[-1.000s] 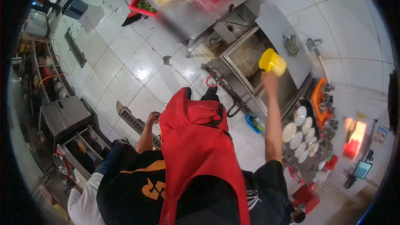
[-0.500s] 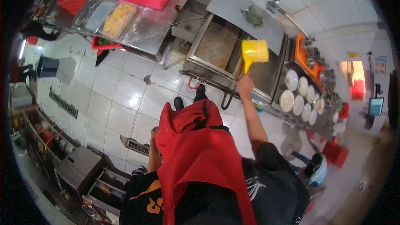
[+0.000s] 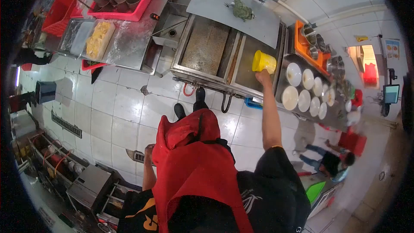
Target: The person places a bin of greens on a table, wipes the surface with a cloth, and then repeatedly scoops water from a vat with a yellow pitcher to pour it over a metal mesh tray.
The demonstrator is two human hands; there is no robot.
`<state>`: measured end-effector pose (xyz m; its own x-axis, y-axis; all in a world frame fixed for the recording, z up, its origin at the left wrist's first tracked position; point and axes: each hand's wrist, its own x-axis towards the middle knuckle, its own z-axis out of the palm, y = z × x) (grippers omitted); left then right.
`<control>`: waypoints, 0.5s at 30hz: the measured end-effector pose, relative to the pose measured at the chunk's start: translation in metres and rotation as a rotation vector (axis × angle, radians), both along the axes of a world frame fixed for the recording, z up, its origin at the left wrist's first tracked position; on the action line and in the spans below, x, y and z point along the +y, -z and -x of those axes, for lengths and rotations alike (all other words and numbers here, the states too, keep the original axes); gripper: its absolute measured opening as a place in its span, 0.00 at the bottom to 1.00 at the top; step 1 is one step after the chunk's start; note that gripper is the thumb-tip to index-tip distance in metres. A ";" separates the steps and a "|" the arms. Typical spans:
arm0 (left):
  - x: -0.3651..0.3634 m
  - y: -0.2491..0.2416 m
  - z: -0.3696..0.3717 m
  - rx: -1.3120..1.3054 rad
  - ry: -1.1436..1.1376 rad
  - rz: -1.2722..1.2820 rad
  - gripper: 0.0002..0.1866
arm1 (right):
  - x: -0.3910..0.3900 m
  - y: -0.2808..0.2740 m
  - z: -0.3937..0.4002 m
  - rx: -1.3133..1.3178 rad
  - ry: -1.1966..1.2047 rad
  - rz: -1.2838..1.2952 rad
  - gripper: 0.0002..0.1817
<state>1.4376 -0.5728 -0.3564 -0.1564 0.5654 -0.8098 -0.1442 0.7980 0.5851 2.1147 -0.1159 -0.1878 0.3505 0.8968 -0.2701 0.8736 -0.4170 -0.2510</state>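
Observation:
My right hand (image 3: 264, 77) is closed around a yellow plastic water dipper (image 3: 262, 61). The dipper's cup is over the right-hand basin (image 3: 246, 56) of a steel boiling counter, its opening facing left. Left of that basin is another one with a perforated metal plate (image 3: 205, 43). My left hand (image 3: 148, 151) hangs low beside my red apron (image 3: 194, 168), and its fingers are partly hidden by the apron.
Several white bowls (image 3: 290, 98) stand right of the basins, below an orange tray (image 3: 302, 39) of metal pots. A dark green cloth (image 3: 243, 9) lies on the steel lid behind. At left, a steel table (image 3: 129, 39) holds yellow food (image 3: 99, 39). Another person (image 3: 330, 162) is at lower right.
My right hand has carried the dipper rightward across the basin and turned its cup; the arm is straighter. The camera view has shifted, and a green item shows at lower right.

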 end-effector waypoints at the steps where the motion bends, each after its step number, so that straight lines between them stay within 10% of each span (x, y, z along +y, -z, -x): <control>1: 0.008 -0.003 0.003 -0.007 -0.004 0.001 0.12 | 0.005 0.006 -0.006 0.049 0.003 -0.062 0.19; 10: 0.075 -0.021 -0.023 0.197 0.195 -0.130 0.12 | 0.030 -0.023 0.000 0.251 0.193 0.242 0.25; 15: 0.045 0.049 -0.010 0.289 0.338 -0.110 0.13 | 0.028 0.014 -0.024 0.246 0.240 0.159 0.22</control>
<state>1.4473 -0.5280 -0.4055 -0.1586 0.7040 -0.6922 0.2949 0.7029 0.6473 2.1390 -0.0881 -0.2022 0.4524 0.7374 -0.5016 0.6681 -0.6528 -0.3570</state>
